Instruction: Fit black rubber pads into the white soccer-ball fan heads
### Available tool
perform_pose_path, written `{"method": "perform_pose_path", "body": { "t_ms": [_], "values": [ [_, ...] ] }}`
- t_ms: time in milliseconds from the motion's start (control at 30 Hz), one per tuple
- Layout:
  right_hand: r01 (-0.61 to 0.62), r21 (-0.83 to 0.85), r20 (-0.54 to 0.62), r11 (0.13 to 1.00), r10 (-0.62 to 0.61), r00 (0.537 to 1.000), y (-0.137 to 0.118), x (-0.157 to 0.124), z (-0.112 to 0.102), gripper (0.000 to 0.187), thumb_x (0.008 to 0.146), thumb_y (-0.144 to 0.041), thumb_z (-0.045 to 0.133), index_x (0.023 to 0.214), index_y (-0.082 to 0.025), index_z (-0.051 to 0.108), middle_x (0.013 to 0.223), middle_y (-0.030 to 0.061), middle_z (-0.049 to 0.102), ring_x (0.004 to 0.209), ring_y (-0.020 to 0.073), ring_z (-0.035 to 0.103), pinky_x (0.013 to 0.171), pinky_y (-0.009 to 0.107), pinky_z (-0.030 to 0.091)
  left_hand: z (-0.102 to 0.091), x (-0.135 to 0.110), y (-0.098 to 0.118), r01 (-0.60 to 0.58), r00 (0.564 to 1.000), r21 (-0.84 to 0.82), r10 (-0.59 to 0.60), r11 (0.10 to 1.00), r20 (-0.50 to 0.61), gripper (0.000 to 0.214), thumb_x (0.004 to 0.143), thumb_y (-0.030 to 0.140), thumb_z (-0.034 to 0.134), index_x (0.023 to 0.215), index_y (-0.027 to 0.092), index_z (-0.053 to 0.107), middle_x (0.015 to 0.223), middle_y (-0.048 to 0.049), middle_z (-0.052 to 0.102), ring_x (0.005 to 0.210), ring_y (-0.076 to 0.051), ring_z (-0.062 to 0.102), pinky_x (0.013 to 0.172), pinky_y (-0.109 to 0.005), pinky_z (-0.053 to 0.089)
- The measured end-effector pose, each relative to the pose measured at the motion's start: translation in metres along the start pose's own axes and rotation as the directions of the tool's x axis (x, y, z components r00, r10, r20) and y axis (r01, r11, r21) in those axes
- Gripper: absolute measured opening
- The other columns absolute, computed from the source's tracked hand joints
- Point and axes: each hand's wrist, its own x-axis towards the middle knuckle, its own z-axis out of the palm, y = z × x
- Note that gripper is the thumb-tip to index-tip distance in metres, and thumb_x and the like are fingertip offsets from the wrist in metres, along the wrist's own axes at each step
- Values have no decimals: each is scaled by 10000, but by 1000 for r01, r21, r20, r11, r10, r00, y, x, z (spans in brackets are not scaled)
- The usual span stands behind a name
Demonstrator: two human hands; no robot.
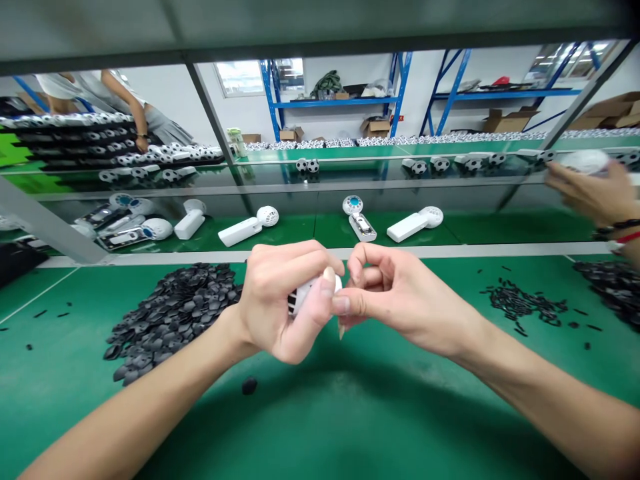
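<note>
My left hand (pixel 285 300) is wrapped round a small white fan part (pixel 300 297) with dark slots, held above the green bench (pixel 350 413). My right hand (pixel 395 300) meets it from the right, thumb and fingertips pinched together against the part's end. What the right fingers pinch is too small to make out. A heap of small black plastic pieces (pixel 170 317) lies just left of my left wrist, and one loose black piece (pixel 249 385) sits on the mat below my hands.
White hand-held fans (pixel 415 225) lie on the conveyor belt behind. More black bits (pixel 525 303) are scattered at the right. A co-worker's hand (pixel 590 190) holds a white part at far right. Another person (pixel 125 107) stands at back left. A shelf edge (pixel 320 40) hangs overhead.
</note>
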Motion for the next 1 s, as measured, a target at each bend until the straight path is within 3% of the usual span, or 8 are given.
{"method": "perform_pose_path", "body": {
  "t_ms": [200,533,633,733,900,1000],
  "values": [
    [-27,-1,-7,1000,27,1000,1,4,-2,655,567,-416,1088,741,-210,491,607,-87,615,622,138,717,651,278,645,3,-2,-5,12,1000,-36,-13,999,-19,189,967,196,540,816,187,652,679,-58,707,546,-167,666,471,-292,457],
    [-17,-84,-3,996,16,1000,0,3,-3,682,599,-480,1065,701,-219,444,668,-46,648,655,173,738,621,292,630,4,1,-2,23,1000,-84,-22,996,16,259,1008,222,516,809,243,681,679,-76,732,517,-211,653,441,-363,461],
    [140,-163,-75,977,-154,985,7,0,3,615,712,-508,1012,728,-227,465,683,-45,639,652,155,697,630,288,601,5,-1,0,107,994,-129,-111,986,-22,270,1030,251,505,838,236,695,660,-51,706,498,-182,612,459,-344,456],
    [312,-342,-148,886,-379,914,16,-5,9,501,840,-503,930,788,-244,504,747,-41,614,685,143,643,639,277,557,6,-2,4,190,976,-177,-204,966,-69,292,1042,324,528,828,234,706,656,-37,697,484,-163,572,460,-335,442],
    [325,-570,-162,755,-491,856,16,-12,13,391,908,-479,872,850,-264,551,796,-23,633,707,159,617,636,286,517,9,1,8,255,959,-262,-277,931,-52,386,1070,442,559,796,220,717,645,-40,696,472,-164,566,425,-346,434],
    [317,-588,-191,744,-508,840,20,-6,9,287,993,-505,768,928,-268,618,768,-17,673,660,167,631,625,302,503,7,8,-9,285,927,-362,-351,888,-131,367,1055,380,591,778,193,744,688,-31,735,533,-156,637,443,-314,496]
  ]
}}
